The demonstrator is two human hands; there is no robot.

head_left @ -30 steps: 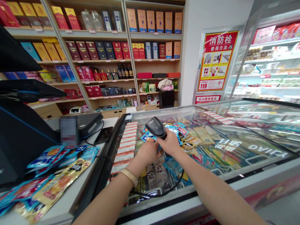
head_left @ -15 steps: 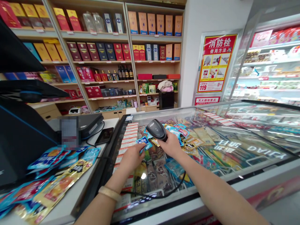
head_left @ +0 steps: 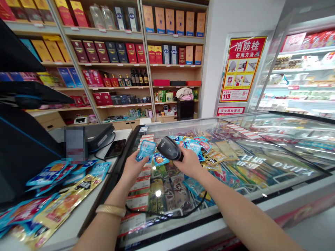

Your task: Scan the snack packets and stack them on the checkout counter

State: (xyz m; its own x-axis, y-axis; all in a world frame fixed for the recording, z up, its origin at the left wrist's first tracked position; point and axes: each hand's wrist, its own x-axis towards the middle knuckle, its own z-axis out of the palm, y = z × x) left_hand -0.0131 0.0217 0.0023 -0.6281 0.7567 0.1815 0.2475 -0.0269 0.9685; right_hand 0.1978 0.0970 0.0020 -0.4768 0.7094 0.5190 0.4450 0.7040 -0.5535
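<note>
My left hand [head_left: 134,166] pinches a small light-blue snack packet [head_left: 146,150] by its lower edge, just above the freezer glass. In my right hand [head_left: 191,162] is a black barcode scanner [head_left: 169,148], its head pointing left toward that packet. A black cord [head_left: 167,217] loops across the glass below my hands. Beneath the scanner lies another blue snack packet [head_left: 160,159]. More blue packets [head_left: 194,147] and gold packets [head_left: 213,161] are piled on the glass right of my right hand.
On the white counter at the left lies a heap of blue packets [head_left: 51,173] and gold packets [head_left: 69,205]. A phone [head_left: 115,149] rests near the counter edge, beside a black machine [head_left: 101,136]. Shelves of boxes [head_left: 101,52] stand behind the glass-topped freezer [head_left: 261,195].
My left hand has lifted the light-blue packet from the pile and moved left with it. The scanner in my right hand has shifted slightly left.
</note>
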